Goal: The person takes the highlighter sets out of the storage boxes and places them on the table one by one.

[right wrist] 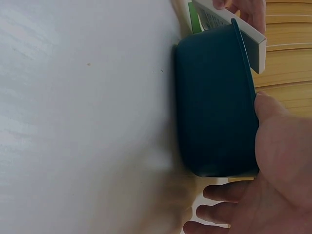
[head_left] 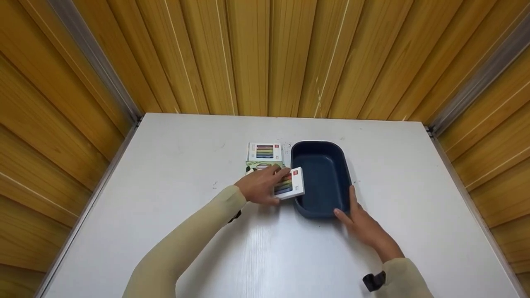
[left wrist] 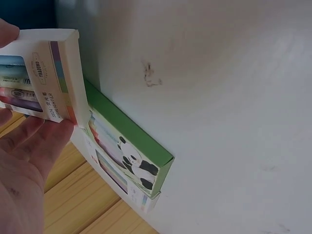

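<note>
The head view looked down and forward from above the white surface (head_left: 174, 174) toward the wooden slatted wall (head_left: 265, 54), taking in both arms. The left wrist view sat very close behind the fingers (left wrist: 34, 141), rolled sideways, facing the white cardboard marker box (left wrist: 46, 73). The right wrist view, also rolled and close, faced the dark blue plastic tub (right wrist: 214, 102); all three views shared that box.

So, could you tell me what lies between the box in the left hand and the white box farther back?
In the head view, a green panda box lies flat between the held box and the white box.
</note>
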The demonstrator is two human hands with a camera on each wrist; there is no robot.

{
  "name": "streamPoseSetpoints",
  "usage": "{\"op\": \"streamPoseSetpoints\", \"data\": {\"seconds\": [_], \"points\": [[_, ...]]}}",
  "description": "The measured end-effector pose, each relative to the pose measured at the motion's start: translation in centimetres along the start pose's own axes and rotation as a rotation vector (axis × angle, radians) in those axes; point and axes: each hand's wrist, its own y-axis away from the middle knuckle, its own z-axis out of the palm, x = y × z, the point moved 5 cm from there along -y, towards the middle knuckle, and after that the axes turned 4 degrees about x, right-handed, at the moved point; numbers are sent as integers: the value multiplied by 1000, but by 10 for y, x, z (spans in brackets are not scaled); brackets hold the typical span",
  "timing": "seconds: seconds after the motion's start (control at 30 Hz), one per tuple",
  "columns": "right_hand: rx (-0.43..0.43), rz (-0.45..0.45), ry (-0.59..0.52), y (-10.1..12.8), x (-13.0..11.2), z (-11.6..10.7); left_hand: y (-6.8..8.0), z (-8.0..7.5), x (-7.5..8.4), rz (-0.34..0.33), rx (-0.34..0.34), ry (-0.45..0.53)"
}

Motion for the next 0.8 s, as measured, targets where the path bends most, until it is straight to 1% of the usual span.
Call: {"op": "streamPoseSetpoints", "data": {"seconds": [0.27,0.8], "points": [[-4,-1,20,1,-1,0,9,2,-4,-15,-43,-4],[3,-1,13,0,1,1,20,1,-11,-22,-41,-51]]}}
